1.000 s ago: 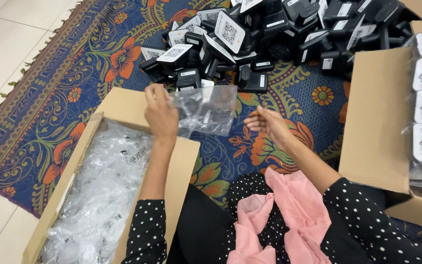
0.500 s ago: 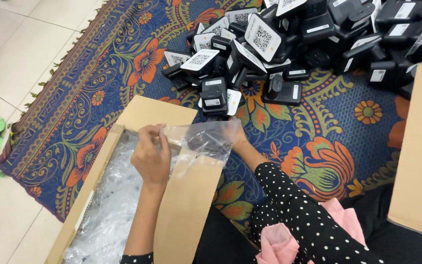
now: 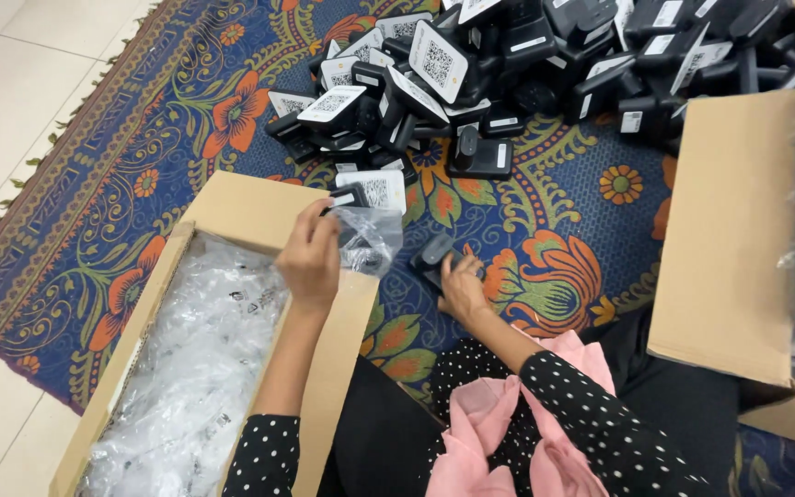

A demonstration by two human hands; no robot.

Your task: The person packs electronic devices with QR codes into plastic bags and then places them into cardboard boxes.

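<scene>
Right hand (image 3: 462, 287) now down on black device (image 3: 434, 253), fingers around it.

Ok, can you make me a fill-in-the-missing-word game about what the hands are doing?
1. The left hand holds a clear plastic ____.
2. The right hand grips a small ____ device on the rug.
3. The cardboard box under the left hand is full of clear ____.
4. The pile of black devices lies on a flowery ____.

Missing words: bag; black; bags; rug
</scene>
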